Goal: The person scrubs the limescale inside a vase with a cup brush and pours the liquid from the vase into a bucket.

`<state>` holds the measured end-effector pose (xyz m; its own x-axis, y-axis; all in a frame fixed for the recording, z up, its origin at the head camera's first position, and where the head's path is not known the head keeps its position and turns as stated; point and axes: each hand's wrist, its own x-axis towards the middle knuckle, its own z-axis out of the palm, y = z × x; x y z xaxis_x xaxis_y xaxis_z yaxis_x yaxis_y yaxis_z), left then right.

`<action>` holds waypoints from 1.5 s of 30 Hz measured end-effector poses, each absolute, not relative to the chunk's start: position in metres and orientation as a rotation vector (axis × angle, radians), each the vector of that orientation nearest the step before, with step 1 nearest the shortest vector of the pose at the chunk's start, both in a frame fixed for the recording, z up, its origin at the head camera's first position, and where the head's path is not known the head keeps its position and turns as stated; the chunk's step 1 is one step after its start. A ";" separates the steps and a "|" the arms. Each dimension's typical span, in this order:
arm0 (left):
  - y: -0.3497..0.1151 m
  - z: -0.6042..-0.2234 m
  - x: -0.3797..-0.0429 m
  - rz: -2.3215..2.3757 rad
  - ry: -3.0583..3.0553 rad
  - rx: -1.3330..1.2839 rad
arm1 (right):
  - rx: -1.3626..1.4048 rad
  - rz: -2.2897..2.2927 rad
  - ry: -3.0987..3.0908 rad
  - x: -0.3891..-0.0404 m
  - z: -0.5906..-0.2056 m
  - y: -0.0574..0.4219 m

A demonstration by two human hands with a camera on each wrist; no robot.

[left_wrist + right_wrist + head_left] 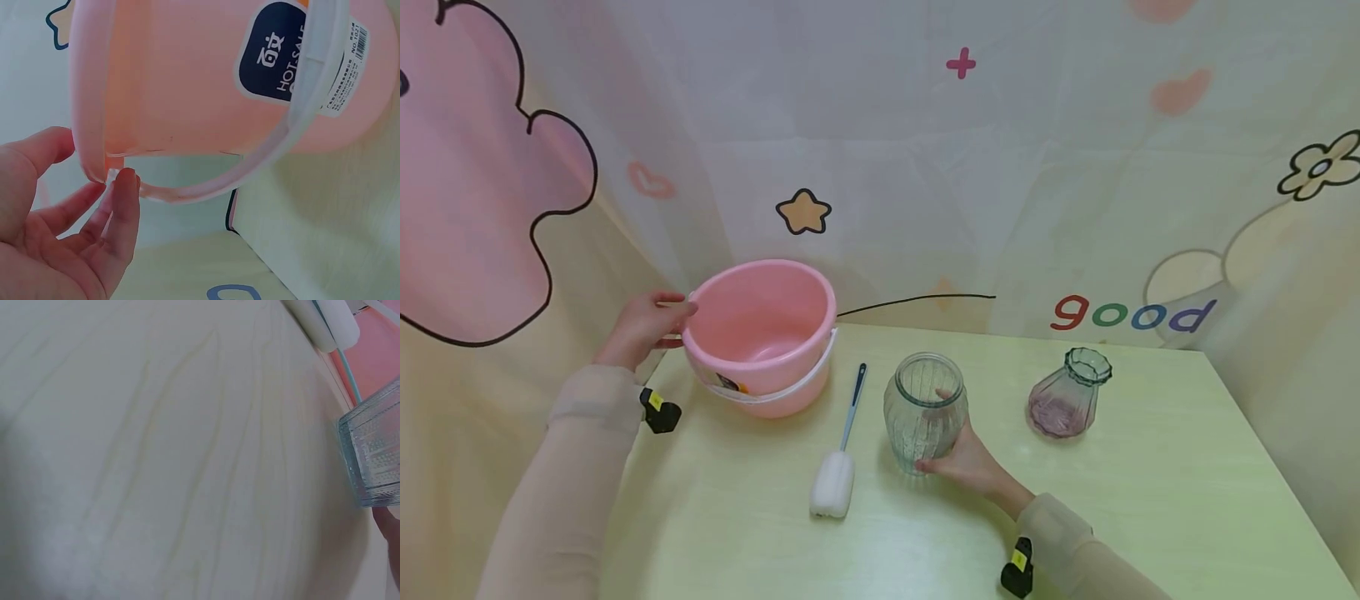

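At the left edge of a pink bucket (775,383), my left hand (647,327) pinches the rim; the left wrist view has the thumb on the lip and fingertips under it, near the white handle (231,178). My right hand (973,462) grips a ribbed clear glass vase (925,417) low on its right side, with the thumb in front and fingers behind. The vase is upright. In the right wrist view, the vase's base (356,465) shows at the right edge, and most of the hand is out of frame.
Between bucket and vase lies a sponge bottle brush (832,483) with a thin blue-grey handle. A smaller glass vase (1066,400), purplish at the bottom, stands to the right. Behind the pale table (1150,500) hangs a printed curtain (880,150).
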<state>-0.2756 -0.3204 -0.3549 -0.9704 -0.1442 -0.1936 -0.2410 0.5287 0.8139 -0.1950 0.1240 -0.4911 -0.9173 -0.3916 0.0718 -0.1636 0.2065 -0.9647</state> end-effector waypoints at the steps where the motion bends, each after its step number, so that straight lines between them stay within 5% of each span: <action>1: -0.320 -0.355 -0.276 1.425 2.655 -0.348 | -0.524 -1.783 2.297 -0.195 -0.490 0.124; 23: -0.314 -0.351 -0.284 1.342 2.635 -0.370 | -0.322 -1.640 2.652 -0.208 -0.512 0.120; 45: -0.315 -0.352 -0.284 1.356 2.628 -0.364 | -1.019 -1.121 3.172 -0.272 -0.425 0.106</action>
